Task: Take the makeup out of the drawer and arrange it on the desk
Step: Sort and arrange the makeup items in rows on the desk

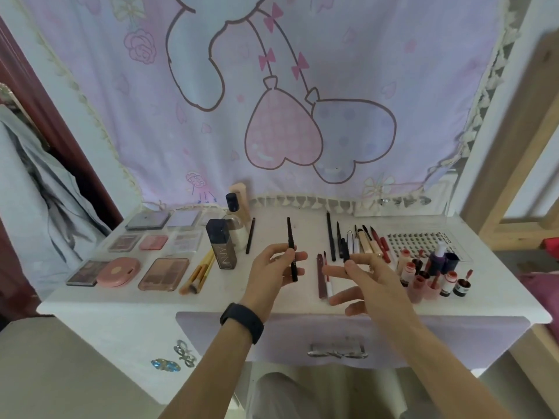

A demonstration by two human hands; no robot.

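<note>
Two grips are raised just above the white desk (121, 300). The left grip (272, 273), with a black band on its wrist, pinches a thin black makeup pencil (290, 234) near its lower half, and the pencil points away from the person. The right grip (372, 282) is spread wide with straight fingers and seems to hold nothing. Below both grips the lilac drawer front (287, 334) looks closed, so the taking-out appears to be over and the arranging is in hand. Far to the left of the left grip lie flat eyeshadow palettes (165, 273) in rows. Just left of it stands a dark square foundation bottle (220, 246). Beyond the right grip lies a row of slim pens and pencils (331, 237), and to its right stand small red-capped bottles (450, 278). The step looks like placing this pencil. The next move probably calls for lowering it onto the bare strip just beyond the left grip, parallel to the row, and letting go without rolling its neighbours.
</note>
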